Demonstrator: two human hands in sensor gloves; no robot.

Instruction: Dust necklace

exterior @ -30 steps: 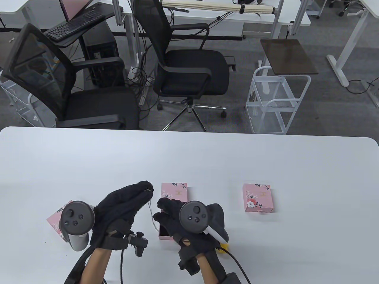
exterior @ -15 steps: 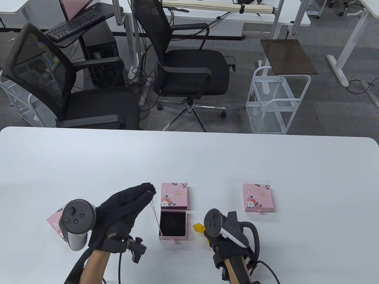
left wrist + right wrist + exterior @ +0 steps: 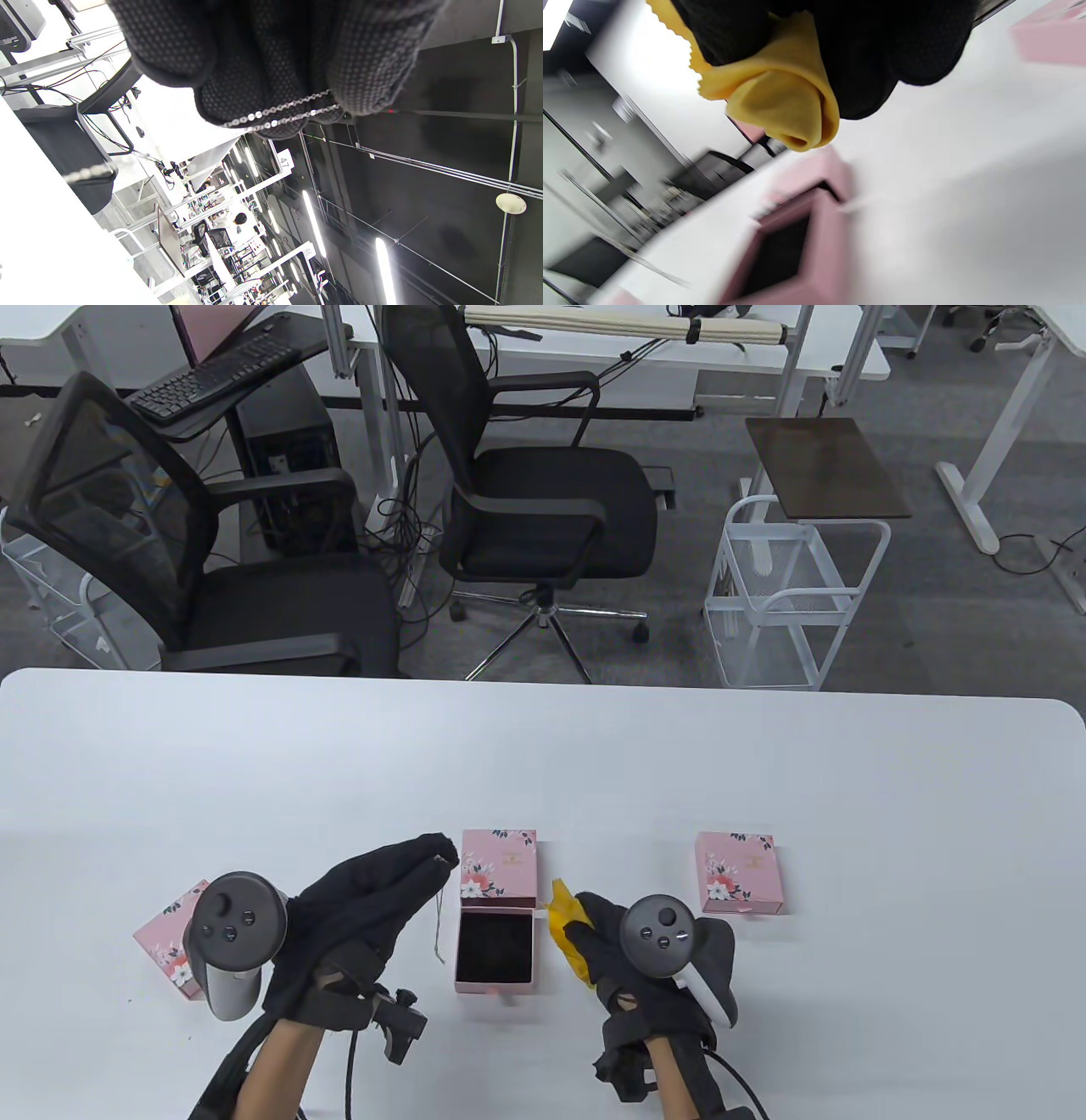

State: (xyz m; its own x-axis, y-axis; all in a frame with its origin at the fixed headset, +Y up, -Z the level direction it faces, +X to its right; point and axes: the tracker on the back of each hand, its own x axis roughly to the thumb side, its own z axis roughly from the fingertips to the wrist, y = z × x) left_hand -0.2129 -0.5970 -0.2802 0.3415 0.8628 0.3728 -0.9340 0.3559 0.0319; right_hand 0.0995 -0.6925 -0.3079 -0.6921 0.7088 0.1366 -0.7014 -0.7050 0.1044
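Observation:
My left hand (image 3: 373, 899) pinches a thin silver necklace (image 3: 438, 916) at its fingertips; the chain hangs down just left of the open pink box (image 3: 495, 950). In the left wrist view the necklace chain (image 3: 280, 114) runs across the gloved fingertips (image 3: 254, 84). My right hand (image 3: 628, 959) grips a yellow cloth (image 3: 567, 929) and hovers just right of the open box, above the table. The yellow cloth (image 3: 780, 101) bulges from the curled fingers in the right wrist view, with the open box (image 3: 793, 254) blurred below.
The box's pink floral sleeve (image 3: 499, 863) lies behind the open tray. A second pink box (image 3: 738, 872) lies to the right, a third (image 3: 174, 952) partly under my left tracker. Beyond the white table (image 3: 764, 763) stand office chairs and a wire cart.
My right hand left the box, picked up the yellow cloth from the table and brought it up toward the chain. My left hand shifted slightly right and lifted the necklace out of the box.

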